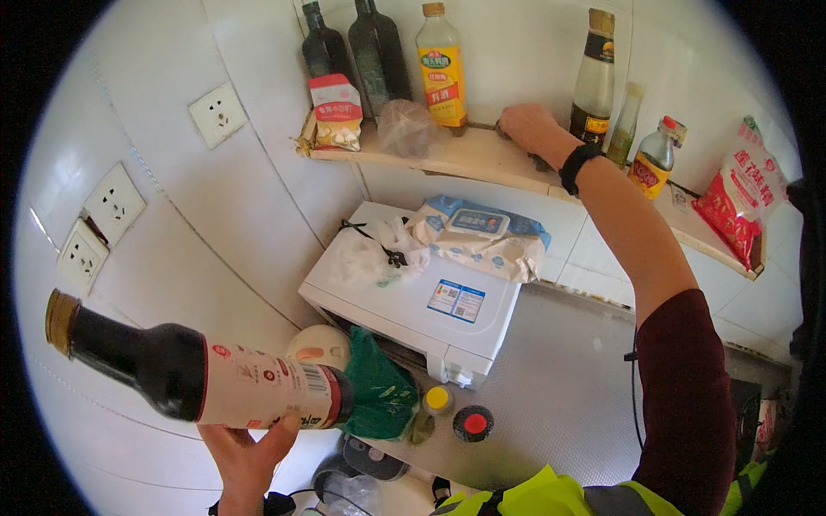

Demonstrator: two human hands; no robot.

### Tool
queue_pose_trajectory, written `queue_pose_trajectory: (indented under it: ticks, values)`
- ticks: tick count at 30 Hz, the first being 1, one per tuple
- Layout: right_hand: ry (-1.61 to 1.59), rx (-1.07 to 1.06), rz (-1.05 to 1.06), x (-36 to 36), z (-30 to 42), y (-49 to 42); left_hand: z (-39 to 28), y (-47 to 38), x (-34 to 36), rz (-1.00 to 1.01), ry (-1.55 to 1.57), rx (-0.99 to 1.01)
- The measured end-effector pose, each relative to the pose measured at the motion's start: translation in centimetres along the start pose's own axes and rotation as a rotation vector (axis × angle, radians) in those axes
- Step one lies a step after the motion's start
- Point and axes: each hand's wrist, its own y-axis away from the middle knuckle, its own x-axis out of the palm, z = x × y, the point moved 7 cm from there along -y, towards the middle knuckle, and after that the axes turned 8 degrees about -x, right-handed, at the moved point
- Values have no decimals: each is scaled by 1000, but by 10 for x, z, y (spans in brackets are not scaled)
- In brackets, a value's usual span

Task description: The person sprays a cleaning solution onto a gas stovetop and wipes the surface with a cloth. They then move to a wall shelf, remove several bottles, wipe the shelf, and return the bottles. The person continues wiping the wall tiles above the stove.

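My left hand (248, 451) holds a large dark sauce bottle (174, 374) by its labelled lower part, tilted nearly on its side, its brown cap towards the left. My right hand (529, 129) rests on the wooden wall shelf (477, 151), fingers bent down; a small dark thing shows beneath the palm, too hidden to name. To the left of that hand stands a yellow-labelled cooking wine bottle (443, 77), and to its right a tall sauce bottle with a gold cap (592, 84). A crumpled clear plastic bag (410, 126) lies on the shelf.
Dark bottles (381, 58), a seasoning packet (337, 113), smaller bottles (653, 158) and a red-white bag (739, 193) line the shelf. Below are a white microwave oven (387, 297) bearing a wipes pack (481, 235), a green bag (381, 390) and two capped bottles (474, 423) on the metallic counter (568, 387).
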Motion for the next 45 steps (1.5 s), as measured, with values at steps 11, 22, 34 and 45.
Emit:
queue_pose_trajectory:
  ticks: [11, 22, 34, 45]
  values:
    - [-56, 44, -188, -54, -34, -17, -27, -19, 15, 71, -80, 66]
    - [-294, 24, 189, 3, -6, 1, -103, -78, 98, 227, -75, 317]
    - [-546, -247, 106, -38, 45, 71, -142, -161, 217, 167, -344, 487]
    - [-485, 8, -52, -42, 37, 110, -132, -207, 307, 125, -528, 419]
